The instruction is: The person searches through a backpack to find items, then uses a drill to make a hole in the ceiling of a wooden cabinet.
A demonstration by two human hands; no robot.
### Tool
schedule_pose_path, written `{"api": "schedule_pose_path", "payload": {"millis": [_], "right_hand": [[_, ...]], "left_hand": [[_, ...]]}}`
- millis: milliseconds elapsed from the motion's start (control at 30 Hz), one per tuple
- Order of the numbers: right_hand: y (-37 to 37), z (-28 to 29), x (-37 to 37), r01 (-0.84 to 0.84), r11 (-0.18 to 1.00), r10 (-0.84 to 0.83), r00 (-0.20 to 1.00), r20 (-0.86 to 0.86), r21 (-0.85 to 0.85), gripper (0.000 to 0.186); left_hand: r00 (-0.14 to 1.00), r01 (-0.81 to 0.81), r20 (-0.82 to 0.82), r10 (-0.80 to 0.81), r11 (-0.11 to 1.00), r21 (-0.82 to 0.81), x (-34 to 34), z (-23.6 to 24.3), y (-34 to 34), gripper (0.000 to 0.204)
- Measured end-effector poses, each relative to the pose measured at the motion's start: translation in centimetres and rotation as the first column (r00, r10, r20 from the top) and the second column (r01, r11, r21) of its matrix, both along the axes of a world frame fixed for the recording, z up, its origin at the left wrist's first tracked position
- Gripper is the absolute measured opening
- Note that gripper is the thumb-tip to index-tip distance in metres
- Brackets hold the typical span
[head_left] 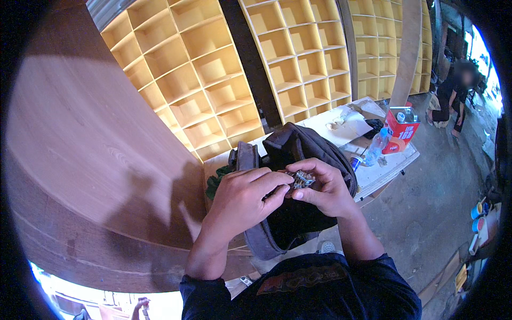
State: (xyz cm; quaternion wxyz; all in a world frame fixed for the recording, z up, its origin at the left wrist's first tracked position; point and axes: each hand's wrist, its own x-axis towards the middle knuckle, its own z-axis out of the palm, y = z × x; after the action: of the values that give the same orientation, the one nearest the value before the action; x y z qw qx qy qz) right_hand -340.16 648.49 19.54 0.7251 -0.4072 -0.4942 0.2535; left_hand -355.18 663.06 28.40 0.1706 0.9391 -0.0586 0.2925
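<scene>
Both hands meet above an open dark bag (306,144), which stands at the edge of a white table (341,133). Between my fingers is a small cluster of shiny metal pieces (303,180); its exact kind is too small to make out. My right hand (329,189) grips it from the right with thumb and forefinger. My left hand (240,200) pinches at its left side, fingertips closed against it. The bag's dark inside shows below my hands, and its contents cannot be seen. A dark green cloth (214,181) lies left of the bag.
On the table's right part stand a red can (401,130), a clear plastic bottle (376,148) and a small blue-and-white cup (356,161). Yellow compartment shelves (184,69) rise behind. A large curved wood panel (96,154) fills the left. A person (450,98) crouches at far right.
</scene>
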Motion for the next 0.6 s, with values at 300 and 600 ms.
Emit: {"api": "schedule_pose_path", "payload": {"millis": [300, 600], "right_hand": [[0.8, -0.4, -0.5, 0.011, 0.999, -0.010, 0.999, 0.054, -0.030, 0.046], [1.2, -0.7, 0.3, -0.019, 0.999, 0.020, 1.000, -0.003, 0.049, 0.044]], "left_hand": [[0.988, -0.049, -0.153, 0.025, 0.986, -0.158, -0.4, 0.1, 0.5, 0.021], [0.992, -0.039, -0.128, -0.005, 0.938, -0.343, -1.1, 0.1, 1.3, 0.015]]}}
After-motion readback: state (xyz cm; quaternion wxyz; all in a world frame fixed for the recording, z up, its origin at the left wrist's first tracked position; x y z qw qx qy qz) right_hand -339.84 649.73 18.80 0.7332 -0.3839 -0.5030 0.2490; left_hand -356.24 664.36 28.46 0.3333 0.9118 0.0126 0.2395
